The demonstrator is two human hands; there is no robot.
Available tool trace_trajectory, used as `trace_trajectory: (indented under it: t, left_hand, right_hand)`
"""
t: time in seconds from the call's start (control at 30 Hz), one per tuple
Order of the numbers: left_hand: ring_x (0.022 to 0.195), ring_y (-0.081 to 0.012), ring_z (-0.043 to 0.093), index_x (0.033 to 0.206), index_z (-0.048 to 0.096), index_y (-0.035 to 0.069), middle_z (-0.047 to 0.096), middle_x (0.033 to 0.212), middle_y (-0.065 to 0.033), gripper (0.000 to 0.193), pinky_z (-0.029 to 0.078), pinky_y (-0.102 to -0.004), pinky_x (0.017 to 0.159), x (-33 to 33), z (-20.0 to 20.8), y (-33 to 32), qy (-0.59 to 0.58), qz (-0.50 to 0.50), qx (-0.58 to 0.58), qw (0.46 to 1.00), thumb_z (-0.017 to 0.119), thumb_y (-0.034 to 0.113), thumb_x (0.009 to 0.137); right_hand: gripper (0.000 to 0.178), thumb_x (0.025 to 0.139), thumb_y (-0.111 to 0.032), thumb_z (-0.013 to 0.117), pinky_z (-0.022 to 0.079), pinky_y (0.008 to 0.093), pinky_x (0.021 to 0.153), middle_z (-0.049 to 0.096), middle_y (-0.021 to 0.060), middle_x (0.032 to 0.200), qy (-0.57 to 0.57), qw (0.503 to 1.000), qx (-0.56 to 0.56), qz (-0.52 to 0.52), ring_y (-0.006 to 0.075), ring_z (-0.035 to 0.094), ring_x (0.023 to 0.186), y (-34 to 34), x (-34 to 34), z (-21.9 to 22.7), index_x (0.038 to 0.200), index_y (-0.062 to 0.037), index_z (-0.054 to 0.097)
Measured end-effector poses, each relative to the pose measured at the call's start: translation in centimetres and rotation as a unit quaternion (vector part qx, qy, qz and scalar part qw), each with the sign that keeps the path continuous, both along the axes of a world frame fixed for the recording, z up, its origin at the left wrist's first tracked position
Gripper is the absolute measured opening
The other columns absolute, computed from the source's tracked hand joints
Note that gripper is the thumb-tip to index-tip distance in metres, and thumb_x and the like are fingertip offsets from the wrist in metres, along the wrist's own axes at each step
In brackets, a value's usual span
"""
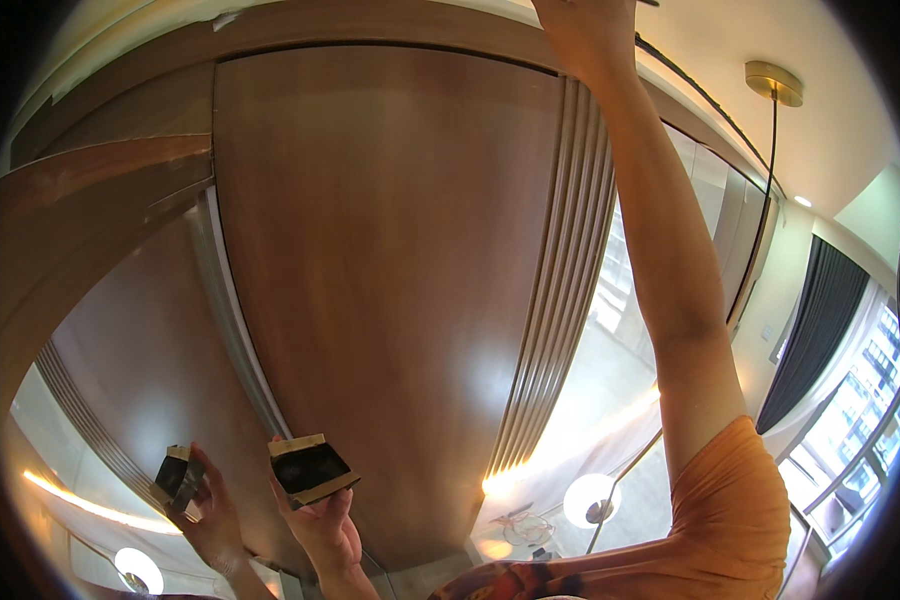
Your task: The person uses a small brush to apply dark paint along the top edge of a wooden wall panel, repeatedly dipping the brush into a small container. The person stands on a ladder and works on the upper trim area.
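Low in the view, my left hand (335,530) is closed around a small open box (313,470) with tan edges and a dark inside; what lies in it is too dark to make out. My right arm reaches far up, so my right hand (590,40) is at the top edge of the picture, beside the upper frame of a brown wood panel (390,250). Its fingers are cut off by the picture's edge. A thin dark tip (648,3) shows next to that hand, and I cannot tell whether it is held.
A glossy surface on the left mirrors my hand and the box (175,480). Ribbed trim (555,270) runs down the panel's right side. A pendant lamp's brass ceiling mount (774,84) hangs at the upper right, with a dark curtain (815,330) and window beyond.
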State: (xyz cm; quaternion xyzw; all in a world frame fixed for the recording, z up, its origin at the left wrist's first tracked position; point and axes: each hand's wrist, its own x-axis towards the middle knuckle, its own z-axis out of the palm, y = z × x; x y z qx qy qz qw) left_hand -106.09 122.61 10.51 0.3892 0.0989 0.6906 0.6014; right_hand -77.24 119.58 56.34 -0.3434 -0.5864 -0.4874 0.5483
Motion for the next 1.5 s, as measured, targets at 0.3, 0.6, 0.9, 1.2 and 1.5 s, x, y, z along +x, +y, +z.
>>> trace_trajectory:
  t: [0.3,0.6,0.9,1.2,1.5]
  left_hand:
    - [0.112,-0.0173,0.062,0.16,0.03,0.006,0.059,0.129,-0.0067,0.101,0.056,-0.0317,0.094,0.3,0.4,-0.2,-0.011,0.016,0.01,1.0,0.08,-0.01,0.073]
    - [0.104,-0.0205,0.066,0.161,0.028,0.006,0.063,0.126,-0.0085,0.096,0.054,-0.035,0.095,0.1,0.4,-0.5,0.002,0.01,0.015,1.0,0.077,-0.009,0.08]
    - [0.104,-0.0206,0.066,0.159,0.03,0.006,0.062,0.127,-0.0093,0.095,0.054,-0.0351,0.094,0.2,0.1,-0.2,-0.017,0.011,0.022,1.0,0.078,-0.012,0.079]
    - [0.103,-0.0191,0.067,0.16,0.028,0.005,0.063,0.122,-0.0076,0.096,0.056,-0.0322,0.092,-0.2,-0.1,-0.2,-0.021,-0.001,-0.004,1.0,0.073,-0.017,0.078]
    - [0.11,-0.0244,0.065,0.146,0.048,0.01,0.06,0.135,-0.0122,0.07,0.054,-0.0401,0.099,2.8,2.5,1.8,-0.001,-0.033,0.102,0.994,0.084,0.021,0.086]
  right_hand:
    - [0.014,0.09,-0.008,0.077,0.057,0.0328,0.075,0.075,0.008,0.104,-0.062,0.993,0.069,-0.072,0.0213,0.07,0.088,1.7,3.6,-3.2,0.104,-0.0087,0.081]
    - [0.014,0.089,-0.008,0.079,0.056,0.0385,0.082,0.076,0.0099,0.102,-0.101,0.98,0.15,-0.083,0.027,0.071,0.091,2.2,3.7,-3.4,0.103,-0.0068,0.081]
    - [0.014,0.088,-0.007,0.078,0.057,0.0399,0.075,0.076,0.0113,0.098,-0.166,0.979,0.113,0.02,0.0264,0.073,0.085,3.5,0.9,-2.2,0.102,-0.0043,0.08]
    - [0.015,0.095,-0.011,0.072,0.055,0.0371,0.075,0.076,0.01,0.102,-0.211,0.967,0.14,0.0,0.0244,0.071,0.084,5.7,-3.0,-2.5,0.106,-0.004,0.078]
    - [0.021,0.097,-0.016,0.074,0.049,0.0231,0.067,0.076,0.0098,0.1,0.227,0.89,-0.052,0.392,0.0138,0.072,0.087,3.0,0.2,-21.1,0.11,0.0004,0.075]
